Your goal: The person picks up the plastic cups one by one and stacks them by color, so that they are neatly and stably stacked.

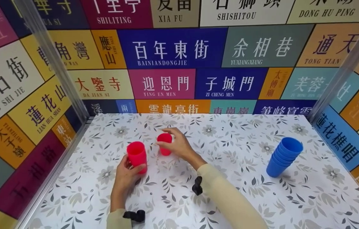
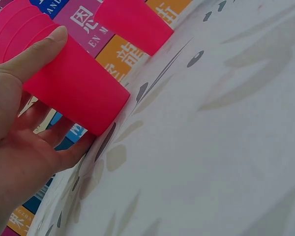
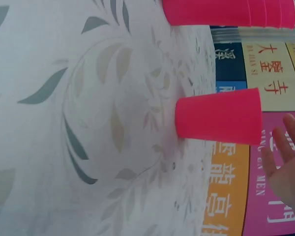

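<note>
A stack of several nested red plastic cups [image 1: 137, 156] stands upright on the table, and my left hand [image 1: 124, 176] holds it low down, thumb in front and fingers round the far side. The left wrist view shows the thumb pressed against the stacked cups [image 2: 76, 73]. Just to the right and farther back is a single red cup [image 1: 166, 152], mouth up. My right hand [image 1: 182, 145] hovers at its rim with fingers spread. In the right wrist view, a gap separates those fingers [image 3: 284, 145] from the single cup [image 3: 219, 116].
On the right side of the table stands a leaning-looking stack of several blue cups [image 1: 281, 160]. A white leaf-patterned cloth [image 1: 224, 190] covers the table. Printed panels [image 1: 166, 47] wall in the back and both sides, with metal posts [image 1: 71, 86] at the corners.
</note>
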### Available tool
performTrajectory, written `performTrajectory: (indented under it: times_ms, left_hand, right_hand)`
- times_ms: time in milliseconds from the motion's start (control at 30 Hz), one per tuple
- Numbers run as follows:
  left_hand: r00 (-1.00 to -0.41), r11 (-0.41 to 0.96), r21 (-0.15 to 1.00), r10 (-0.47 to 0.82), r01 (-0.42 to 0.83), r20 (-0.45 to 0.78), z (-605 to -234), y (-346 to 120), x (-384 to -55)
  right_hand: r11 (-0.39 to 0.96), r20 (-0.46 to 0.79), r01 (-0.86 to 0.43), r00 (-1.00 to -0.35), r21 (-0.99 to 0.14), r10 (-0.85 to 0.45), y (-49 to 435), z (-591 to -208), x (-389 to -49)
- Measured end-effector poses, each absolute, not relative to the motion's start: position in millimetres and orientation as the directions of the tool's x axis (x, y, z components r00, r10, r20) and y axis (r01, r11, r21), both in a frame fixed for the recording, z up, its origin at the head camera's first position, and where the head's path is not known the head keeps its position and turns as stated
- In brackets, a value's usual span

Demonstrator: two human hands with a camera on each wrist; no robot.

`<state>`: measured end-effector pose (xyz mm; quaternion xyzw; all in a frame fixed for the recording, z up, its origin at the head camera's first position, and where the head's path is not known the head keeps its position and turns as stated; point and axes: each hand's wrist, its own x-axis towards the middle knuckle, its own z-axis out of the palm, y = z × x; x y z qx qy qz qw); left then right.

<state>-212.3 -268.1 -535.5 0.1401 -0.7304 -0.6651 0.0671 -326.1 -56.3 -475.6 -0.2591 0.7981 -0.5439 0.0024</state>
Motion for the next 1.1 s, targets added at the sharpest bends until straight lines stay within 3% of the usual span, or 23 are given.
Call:
performTrajectory:
  times_ms: [267, 633, 1100]
  left_hand:
    - [-0.948, 0.053, 0.991, -0.301, -0.121, -0.1, -535.2, -266.2, -214.2]
    - [-0.955, 0.069, 0.994, -0.291, -0.081, -0.057, -537.5, -266.0, -216.6]
    - [-0.953, 0.06, 0.993, -0.294, -0.101, -0.079, -537.4, -270.3, -213.8]
  right_hand:
    - [0.269, 0.173, -0.265, -0.932, -0.926, -0.32, -53.9, -495.3, -330.4]
    - [0.237, 0.01, -0.082, -0.958, -0.968, -0.287, -60.0, -508.3, -331.3]
    - [0.22, -0.025, -0.027, -0.973, -0.975, -0.229, -68.2, -511.9, -330.2]
